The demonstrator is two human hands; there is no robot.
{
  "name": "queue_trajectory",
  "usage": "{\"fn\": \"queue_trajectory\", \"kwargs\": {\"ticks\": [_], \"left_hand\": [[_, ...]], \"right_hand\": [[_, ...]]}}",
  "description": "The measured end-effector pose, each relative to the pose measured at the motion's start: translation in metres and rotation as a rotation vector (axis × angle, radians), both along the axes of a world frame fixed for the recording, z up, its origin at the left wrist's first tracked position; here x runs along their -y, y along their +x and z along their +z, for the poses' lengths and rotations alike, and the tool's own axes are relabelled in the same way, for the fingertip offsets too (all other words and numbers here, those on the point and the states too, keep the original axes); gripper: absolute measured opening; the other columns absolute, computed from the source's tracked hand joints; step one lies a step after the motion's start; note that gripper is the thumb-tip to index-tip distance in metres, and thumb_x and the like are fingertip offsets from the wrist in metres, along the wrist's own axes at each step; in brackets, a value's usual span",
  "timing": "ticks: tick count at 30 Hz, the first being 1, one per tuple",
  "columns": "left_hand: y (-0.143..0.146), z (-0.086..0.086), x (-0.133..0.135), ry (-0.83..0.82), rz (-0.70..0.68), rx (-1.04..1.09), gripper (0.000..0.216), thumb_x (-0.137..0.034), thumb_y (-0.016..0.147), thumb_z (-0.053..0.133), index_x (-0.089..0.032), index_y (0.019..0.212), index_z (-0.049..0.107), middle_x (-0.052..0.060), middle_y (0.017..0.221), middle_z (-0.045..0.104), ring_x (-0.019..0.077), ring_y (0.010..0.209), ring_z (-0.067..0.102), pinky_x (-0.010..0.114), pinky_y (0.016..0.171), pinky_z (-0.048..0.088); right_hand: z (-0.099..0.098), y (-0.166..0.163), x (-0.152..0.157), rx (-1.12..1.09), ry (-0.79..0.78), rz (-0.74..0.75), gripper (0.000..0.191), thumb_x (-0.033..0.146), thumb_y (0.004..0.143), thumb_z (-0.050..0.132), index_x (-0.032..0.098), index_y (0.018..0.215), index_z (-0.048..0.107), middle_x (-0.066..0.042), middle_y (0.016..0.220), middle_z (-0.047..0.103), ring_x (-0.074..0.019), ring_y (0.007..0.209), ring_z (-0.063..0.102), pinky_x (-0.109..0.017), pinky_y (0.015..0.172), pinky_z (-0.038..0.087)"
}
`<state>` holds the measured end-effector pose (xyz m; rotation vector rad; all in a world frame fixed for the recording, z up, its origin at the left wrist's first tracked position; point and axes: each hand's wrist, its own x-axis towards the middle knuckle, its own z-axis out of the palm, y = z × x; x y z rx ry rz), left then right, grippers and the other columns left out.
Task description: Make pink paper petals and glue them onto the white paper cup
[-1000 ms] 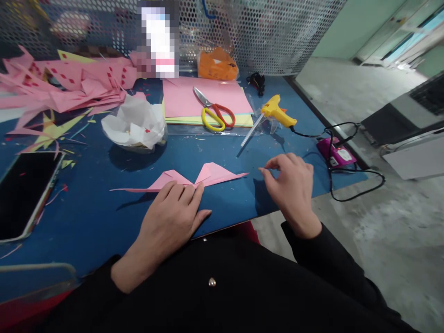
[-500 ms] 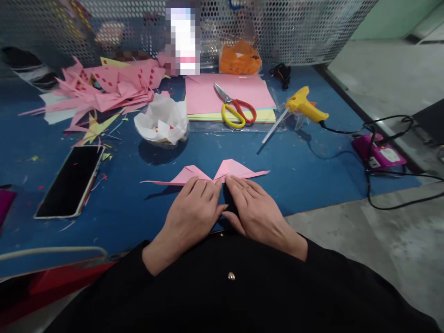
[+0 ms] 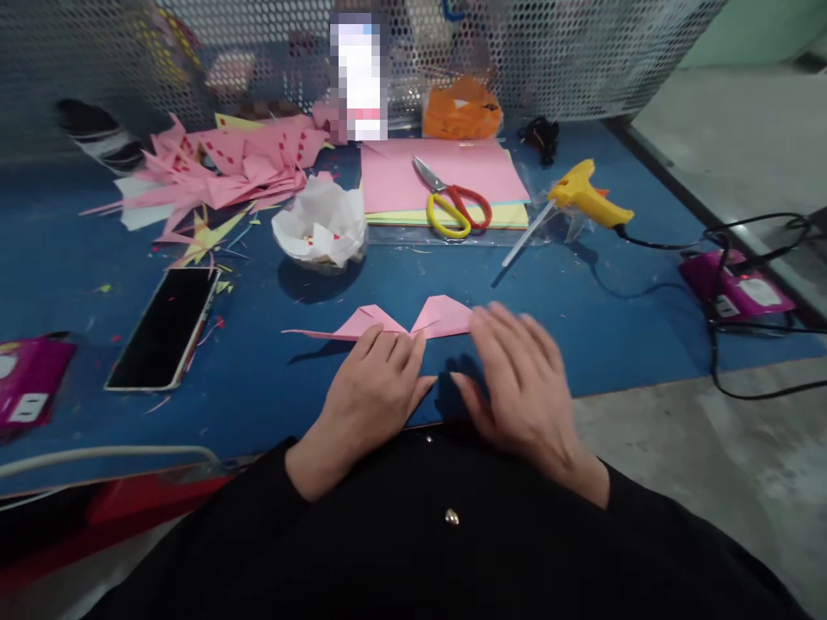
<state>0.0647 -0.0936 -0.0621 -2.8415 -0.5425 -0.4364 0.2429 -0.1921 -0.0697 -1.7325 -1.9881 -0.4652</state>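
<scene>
A folded piece of pink paper (image 3: 445, 317) with two peaks and a thin pointed tail on the left lies on the blue table. My left hand (image 3: 375, 375) holds its near edge down, fingers together and bent over the paper, thumb pointing right. What the fingertips cover is hidden. At the paper's right end is my right hand (image 3: 526, 379), palm down, with its fingers stretched out and the thumb apart. It is slightly blurred, and its fingertips overlap the right tip, so contact is unclear.
Scissors (image 3: 457, 202) lie on stacked coloured paper (image 3: 394, 181). A yellow glue gun (image 3: 587, 194) rests at right, its cord trailing to a purple packet (image 3: 743, 284). At left are a phone (image 3: 164, 327), a paper-lined bowl (image 3: 323, 224) and pink paper cutouts (image 3: 239, 164).
My right hand has slid right along the paper, away from the middle and from my left hand. My left hand stays on the paper. The whole view has shifted slightly.
</scene>
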Motion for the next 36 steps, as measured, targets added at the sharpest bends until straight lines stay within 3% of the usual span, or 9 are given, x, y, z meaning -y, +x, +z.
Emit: {"fn": "queue_trajectory", "kwargs": {"ticks": [2,4,9,11,14,17,26,36], "left_hand": [[-0.003,0.0,0.0,-0.001,-0.01,0.038,0.035,-0.026,0.097,0.052,0.0,0.112,0.07,0.016,0.093,0.073,0.0283,0.087,0.067,0.046,0.093,0.054],[-0.008,-0.001,0.0,0.007,-0.032,0.075,0.028,-0.016,0.094,0.051,-0.001,0.104,0.072,0.016,0.094,0.075,0.0272,0.088,0.069,0.045,0.096,0.053],[-0.028,-0.001,0.001,-0.05,-0.078,0.161,0.024,-0.013,0.095,0.053,-0.007,0.108,0.072,0.014,0.109,0.078,0.0252,0.102,0.072,0.043,0.101,0.05],[-0.033,0.003,-0.001,-0.13,0.022,0.215,0.021,-0.014,0.096,0.055,-0.014,0.107,0.072,0.008,0.107,0.079,0.0221,0.102,0.072,0.042,0.103,0.049],[-0.031,0.013,-0.008,-0.215,0.286,0.271,0.016,-0.02,0.097,0.059,-0.022,0.101,0.073,0.004,0.105,0.079,0.0229,0.103,0.071,0.046,0.102,0.047],[-0.023,0.018,-0.019,-0.299,0.4,0.239,0.015,-0.03,0.096,0.062,-0.026,0.089,0.075,0.002,0.099,0.079,0.0252,0.099,0.07,0.051,0.101,0.044],[-0.018,0.011,-0.035,-0.521,0.443,0.182,0.022,-0.035,0.093,0.062,-0.024,0.076,0.073,0.003,0.089,0.076,0.0246,0.091,0.067,0.044,0.086,0.045],[-0.026,0.007,-0.045,-0.473,0.425,0.181,0.021,-0.033,0.089,0.066,-0.023,0.073,0.074,0.005,0.092,0.075,0.0255,0.091,0.067,0.043,0.084,0.046]], "right_hand": [[-0.001,-0.011,-0.013,-0.036,-0.009,0.22,0.047,0.018,0.098,0.048,0.004,0.143,0.047,-0.021,0.132,0.067,-0.0279,0.127,0.06,-0.045,0.107,0.049],[-0.005,-0.02,-0.024,-0.071,-0.062,0.322,0.044,0.013,0.099,0.042,0.002,0.14,0.051,-0.021,0.127,0.07,-0.0271,0.12,0.065,-0.044,0.103,0.053],[-0.014,-0.029,-0.032,-0.112,-0.183,0.303,0.043,0.023,0.102,0.04,-0.004,0.132,0.058,-0.025,0.127,0.068,-0.0319,0.121,0.062,-0.049,0.101,0.055],[-0.013,-0.028,-0.032,-0.118,-0.208,0.321,0.044,0.021,0.102,0.041,-0.005,0.132,0.057,-0.025,0.126,0.067,-0.0319,0.121,0.062,-0.047,0.103,0.054],[-0.012,-0.025,-0.031,-0.14,-0.236,0.343,0.044,0.02,0.101,0.042,-0.005,0.134,0.056,-0.025,0.127,0.067,-0.0318,0.123,0.06,-0.048,0.104,0.054],[-0.011,-0.024,-0.032,-0.158,-0.259,0.345,0.044,0.02,0.101,0.041,-0.001,0.137,0.054,-0.023,0.13,0.066,-0.0312,0.125,0.059,-0.049,0.105,0.053],[-0.01,-0.023,-0.035,-0.123,-0.266,0.356,0.046,0.021,0.102,0.038,-0.004,0.136,0.055,-0.024,0.126,0.067,-0.0319,0.12,0.06,-0.049,0.103,0.054],[-0.007,-0.027,-0.038,-0.042,-0.286,0.358,0.049,0.025,0.103,0.037,-0.005,0.137,0.053,-0.022,0.122,0.067,-0.0318,0.113,0.057,-0.047,0.098,0.053]]}}
